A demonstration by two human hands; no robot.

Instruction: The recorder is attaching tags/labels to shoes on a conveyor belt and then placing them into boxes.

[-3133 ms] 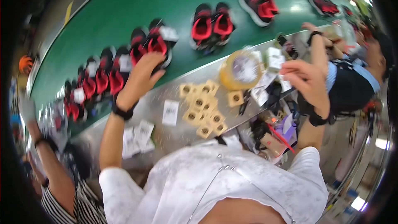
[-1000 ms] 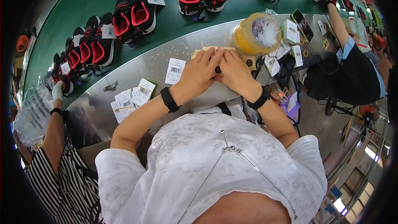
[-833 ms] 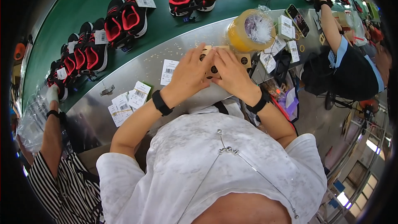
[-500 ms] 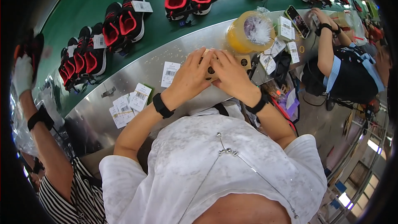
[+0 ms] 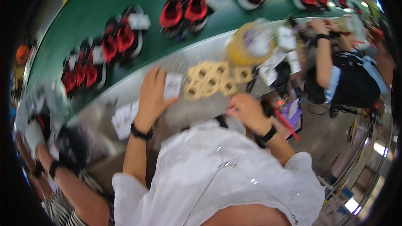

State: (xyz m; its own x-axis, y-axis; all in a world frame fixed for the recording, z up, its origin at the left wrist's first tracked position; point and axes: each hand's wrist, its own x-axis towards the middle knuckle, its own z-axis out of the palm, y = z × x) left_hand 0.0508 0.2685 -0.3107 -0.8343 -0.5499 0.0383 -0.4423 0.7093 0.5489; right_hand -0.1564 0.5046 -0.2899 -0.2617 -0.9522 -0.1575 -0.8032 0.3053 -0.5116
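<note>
My left hand point(image 5: 152, 96) lies over the metal ledge with its thumb apart from its fingers. It is beside a white printed tag point(image 5: 172, 85), and blur hides whether it touches it. Close to the ledge's near edge, my right hand point(image 5: 248, 109) has its fingers pinched together. A small pale bit shows at its fingertips, too blurred to name. Between and beyond the hands are several tan square pieces point(image 5: 212, 80) with dark round centres, clustered together. One more such piece point(image 5: 243, 74) lies to their right.
Black-and-red shoes point(image 5: 184, 10) with white tags stand in pairs on the green belt point(image 5: 96, 0) beyond the metal ledge. A yellow tape roll point(image 5: 239, 46) and white tags point(image 5: 124, 119) lie on the ledge. Co-workers' arms show at left point(image 5: 75, 184) and right point(image 5: 323, 58).
My hands have parted from over the tan pieces, uncovering them. The left went left to the white tag; the right drew back toward me. The view has shifted and blurred.
</note>
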